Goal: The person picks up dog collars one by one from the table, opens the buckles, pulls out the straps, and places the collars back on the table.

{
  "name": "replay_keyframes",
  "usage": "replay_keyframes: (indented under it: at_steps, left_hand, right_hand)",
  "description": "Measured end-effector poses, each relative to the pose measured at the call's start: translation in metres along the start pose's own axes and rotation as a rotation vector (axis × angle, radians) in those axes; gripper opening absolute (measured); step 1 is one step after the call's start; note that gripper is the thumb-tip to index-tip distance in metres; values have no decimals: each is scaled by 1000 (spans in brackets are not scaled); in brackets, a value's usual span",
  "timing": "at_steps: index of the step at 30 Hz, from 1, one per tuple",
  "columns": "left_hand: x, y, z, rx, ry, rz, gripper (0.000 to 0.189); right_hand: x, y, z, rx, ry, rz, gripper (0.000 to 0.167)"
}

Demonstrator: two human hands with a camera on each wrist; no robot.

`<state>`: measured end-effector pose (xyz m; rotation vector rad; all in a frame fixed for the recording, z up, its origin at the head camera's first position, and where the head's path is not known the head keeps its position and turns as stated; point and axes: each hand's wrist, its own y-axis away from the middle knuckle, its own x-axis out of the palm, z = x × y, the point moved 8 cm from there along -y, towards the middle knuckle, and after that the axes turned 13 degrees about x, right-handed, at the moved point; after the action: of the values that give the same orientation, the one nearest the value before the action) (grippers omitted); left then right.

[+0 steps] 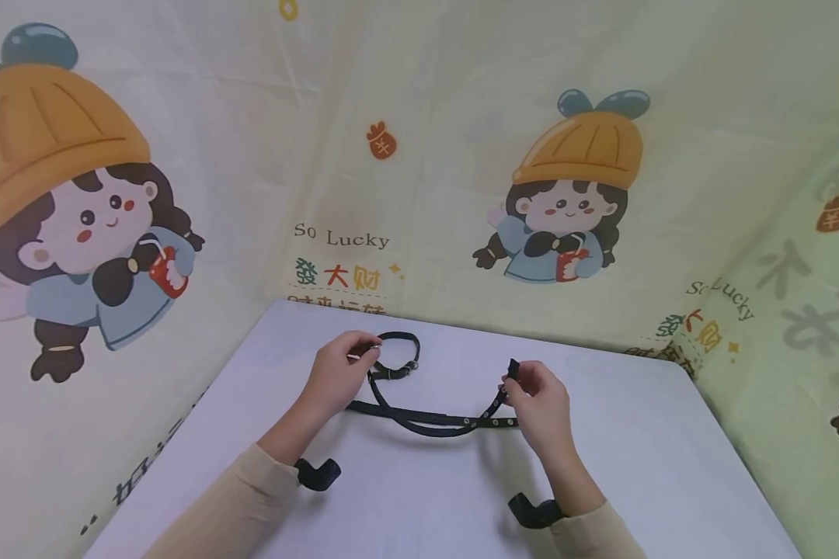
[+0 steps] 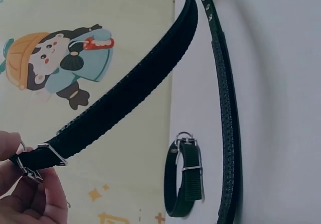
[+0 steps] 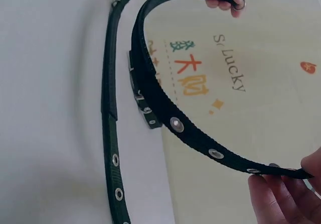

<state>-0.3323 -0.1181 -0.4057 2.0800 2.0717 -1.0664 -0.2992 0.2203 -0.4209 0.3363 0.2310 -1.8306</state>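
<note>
A black collar (image 1: 429, 432) with metal eyelets sags in a curve between my two hands. My left hand (image 1: 337, 374) pinches its buckle end, where a silver buckle (image 2: 31, 174) and a metal keeper loop (image 2: 54, 153) show in the left wrist view. At the other end, my right hand (image 1: 544, 407) pinches the strap's tip between thumb and fingers, close to the last eyelets. A second black collar (image 2: 228, 128) lies stretched out on the white table beneath the held one. Behind, near the left hand, a third collar (image 1: 393, 374) is buckled into a loop.
The white tabletop (image 1: 405, 497) runs back to a cream printed cloth (image 1: 447, 210) hung behind and at both sides. Black angled pieces (image 1: 318, 474) jut from under both wrists.
</note>
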Motion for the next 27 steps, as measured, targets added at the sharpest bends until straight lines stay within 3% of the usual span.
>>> replay_keyframes:
  at_steps: [9, 14, 20, 27]
  left_hand:
    - [-16, 3, 7, -3, -66, -76, 19]
    - [-29, 5, 12, -18, -44, -100, 23]
    - [-42, 8, 19, -31, -29, -107, 22]
    - [-50, 10, 34, -120, 45, -76, 17]
  right_hand:
    - [-20, -4, -5, 13, -57, -70, 10]
    - [-30, -6, -9, 22, -64, -102, 12]
    - [-38, -8, -13, 67, -76, -102, 22]
    - [-47, -11, -20, 105, -43, -76, 19]
